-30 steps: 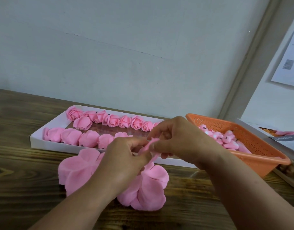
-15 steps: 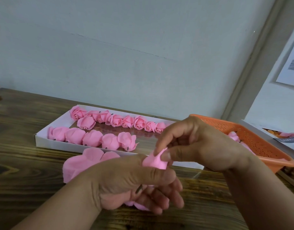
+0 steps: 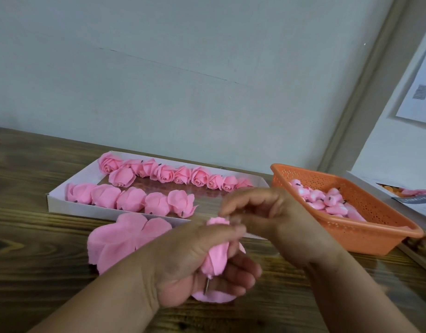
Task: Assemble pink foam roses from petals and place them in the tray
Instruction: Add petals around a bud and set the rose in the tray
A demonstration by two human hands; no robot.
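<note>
The left hand (image 3: pixel 183 267) sits low in the middle of the dark wooden counter (image 3: pixel 26 236), its fingers (image 3: pixel 241 272) curled round a half-made pink foam rose bud (image 3: pixel 215 258). The bud stands roughly upright in the fist, its rolled tip showing above the thumb and a short dark stem pin (image 3: pixel 206 287) poking out below. The right hand (image 3: pixel 277 219) meets it from the right, thumb and forefinger brought together at the bud's tip; motion blur keeps me from telling whether they actually pinch the foam.

Under and behind the left hand lies a stack of flat pink foam petal sheets (image 3: pixel 125 239), its far lobes almost touching the near wall of the long white cardboard tray (image 3: pixel 63 203). A second petal sheet (image 3: pixel 214 298) peeks out beneath the left hand's fingers.

The tray runs slantwise across the counter. Its back row holds finished pink foam roses (image 3: pixel 164 173) from the left end almost to the right; the front row of roses (image 3: pixel 130 199) fills only the left half, leaving bare tray floor to the right, directly behind the hands.

Just beside the tray's right end stands an orange perforated plastic basket (image 3: pixel 366 227), holding small pink foam bud cores (image 3: pixel 325 200) with dark pins. Its near right corner reaches the counter's right edge. Bare counter stretches along the left, and a strip runs in front of the forearms.
</note>
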